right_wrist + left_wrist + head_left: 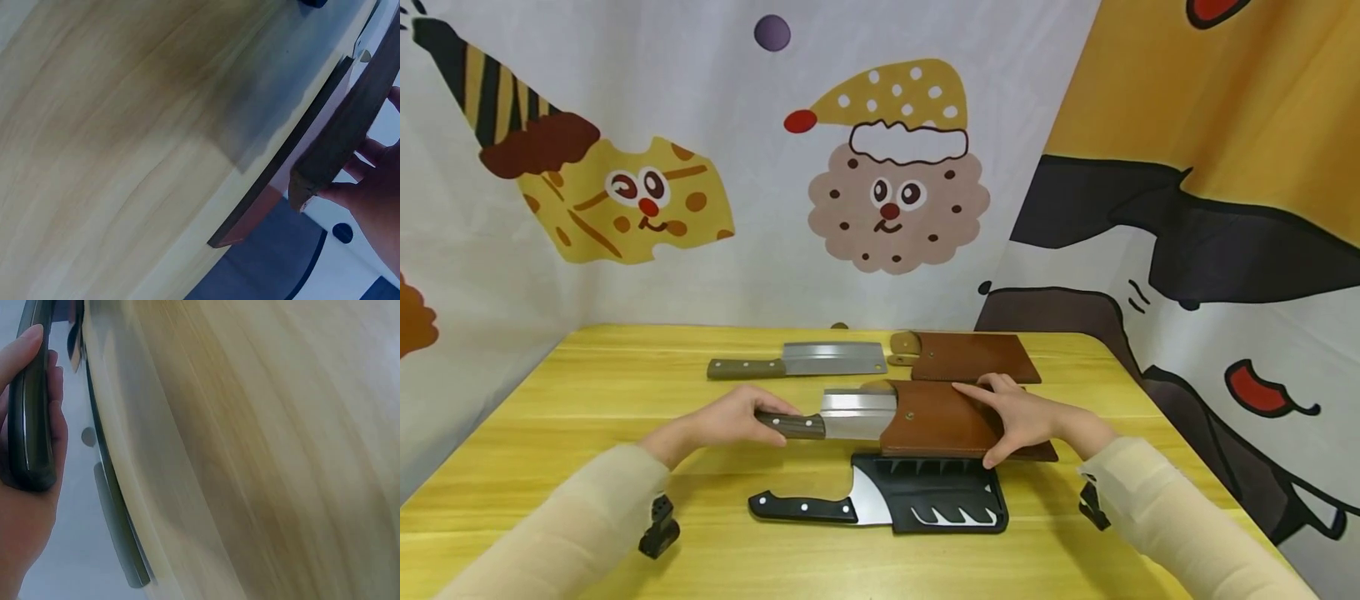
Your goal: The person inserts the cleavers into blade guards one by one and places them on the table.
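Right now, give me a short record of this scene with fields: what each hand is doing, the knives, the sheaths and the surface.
left hand: left hand grips the wooden handle of the middle cleaver
right hand: right hand holds the brown leather sheath
middle cleaver: blade partly inside that sheath
far cleaver: bare far cleaver lying beside an empty brown sheath
near cleaver: black-handled cleaver partly inside a black sheath
surface: yellow wooden table
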Action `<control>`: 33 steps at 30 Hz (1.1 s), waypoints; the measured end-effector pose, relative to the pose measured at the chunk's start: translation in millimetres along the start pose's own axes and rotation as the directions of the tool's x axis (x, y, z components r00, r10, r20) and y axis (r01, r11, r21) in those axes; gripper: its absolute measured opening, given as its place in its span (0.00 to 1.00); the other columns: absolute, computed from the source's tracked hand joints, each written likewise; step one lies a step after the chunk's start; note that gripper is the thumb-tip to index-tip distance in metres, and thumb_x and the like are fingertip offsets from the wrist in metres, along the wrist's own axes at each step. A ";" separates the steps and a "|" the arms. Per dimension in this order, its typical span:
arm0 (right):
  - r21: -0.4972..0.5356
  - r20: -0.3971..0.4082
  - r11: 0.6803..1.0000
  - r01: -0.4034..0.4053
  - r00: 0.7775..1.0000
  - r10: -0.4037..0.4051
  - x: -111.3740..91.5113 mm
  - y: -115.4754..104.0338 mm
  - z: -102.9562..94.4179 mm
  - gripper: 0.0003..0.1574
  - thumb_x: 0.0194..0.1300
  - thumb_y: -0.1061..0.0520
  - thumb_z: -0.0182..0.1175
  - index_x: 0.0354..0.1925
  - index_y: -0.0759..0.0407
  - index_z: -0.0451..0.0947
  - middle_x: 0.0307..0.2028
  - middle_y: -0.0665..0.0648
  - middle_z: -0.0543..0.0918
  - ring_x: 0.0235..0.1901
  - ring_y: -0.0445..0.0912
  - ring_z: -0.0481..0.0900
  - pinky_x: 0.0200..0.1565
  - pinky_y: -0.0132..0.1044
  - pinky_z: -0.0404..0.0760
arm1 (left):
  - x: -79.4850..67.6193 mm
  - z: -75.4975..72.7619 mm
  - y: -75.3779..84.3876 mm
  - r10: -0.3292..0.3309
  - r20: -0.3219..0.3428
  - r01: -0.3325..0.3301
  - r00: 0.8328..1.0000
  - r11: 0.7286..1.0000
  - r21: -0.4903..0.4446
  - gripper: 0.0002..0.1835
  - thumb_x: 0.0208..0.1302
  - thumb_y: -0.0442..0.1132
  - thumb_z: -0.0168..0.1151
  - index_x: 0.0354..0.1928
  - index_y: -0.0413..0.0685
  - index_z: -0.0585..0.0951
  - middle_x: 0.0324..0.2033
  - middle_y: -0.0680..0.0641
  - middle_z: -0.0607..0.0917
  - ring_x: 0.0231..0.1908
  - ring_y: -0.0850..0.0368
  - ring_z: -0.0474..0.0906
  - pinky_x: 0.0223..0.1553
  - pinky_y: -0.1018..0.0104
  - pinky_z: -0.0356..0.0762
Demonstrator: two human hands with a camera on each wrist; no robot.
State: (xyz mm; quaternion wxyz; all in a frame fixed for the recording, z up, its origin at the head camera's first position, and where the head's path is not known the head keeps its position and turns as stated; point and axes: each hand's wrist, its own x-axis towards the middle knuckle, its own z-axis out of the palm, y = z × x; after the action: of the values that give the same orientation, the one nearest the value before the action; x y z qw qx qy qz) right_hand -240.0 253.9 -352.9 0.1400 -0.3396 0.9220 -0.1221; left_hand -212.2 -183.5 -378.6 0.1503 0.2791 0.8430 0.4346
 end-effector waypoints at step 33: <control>-0.052 0.008 0.996 0.066 0.998 -0.066 31.9 -30.6 -2.3 0.71 0.36 0.34 0.73 0.72 0.49 0.50 0.61 0.63 0.59 0.57 0.55 0.59 0.53 0.58 0.68 | 28.2 18.0 17.4 -0.005 0.005 0.005 1.000 1.000 -0.005 0.19 0.51 0.35 0.70 0.48 0.42 0.83 0.43 0.42 0.86 0.35 0.60 0.81 0.37 0.69 0.78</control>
State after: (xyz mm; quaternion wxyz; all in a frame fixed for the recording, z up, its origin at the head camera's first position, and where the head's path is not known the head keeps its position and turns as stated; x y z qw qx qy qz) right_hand -246.0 210.5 -346.5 0.1299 -0.3739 0.9127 -0.1015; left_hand -219.9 -146.8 -375.1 0.1540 0.2776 0.8423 0.4356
